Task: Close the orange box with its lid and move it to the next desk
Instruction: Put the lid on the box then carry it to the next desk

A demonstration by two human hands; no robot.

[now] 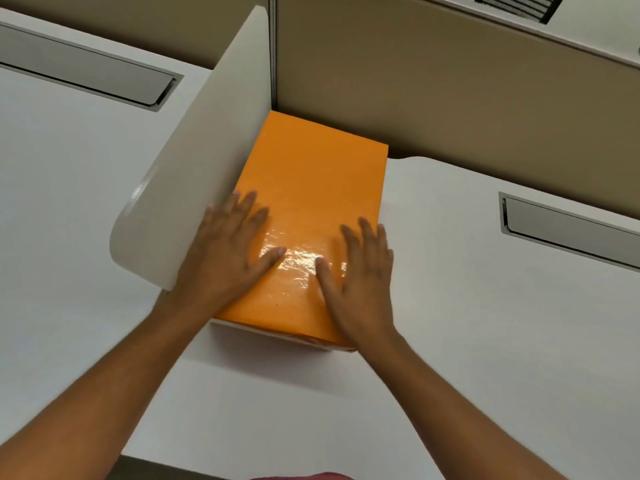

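A: Box [308,188] first: where are the hands on it?

B: Both lie flat and spread on the lid [304,237], gripping nothing. Left hand [232,251] sits at the near left, beside the divider [194,161]; right hand [360,282] at the near right edge, thumbs turned toward each other.

A: And the box itself?

B: On the right-hand desk [485,306], tucked into the corner between divider and back panel [450,98], touching or nearly touching both. The lid looks seated, though a pale edge shows under its near rim.

A: So how should this step go?

B: I'd press evenly along the near edge until that rim drops flush, then slide the palms to the two long sides and grip low. The glossy wrap looks slippery, so squeeze firmly. Draw it toward the body before lifting, to clear the divider on the way to the left desk [69,202].
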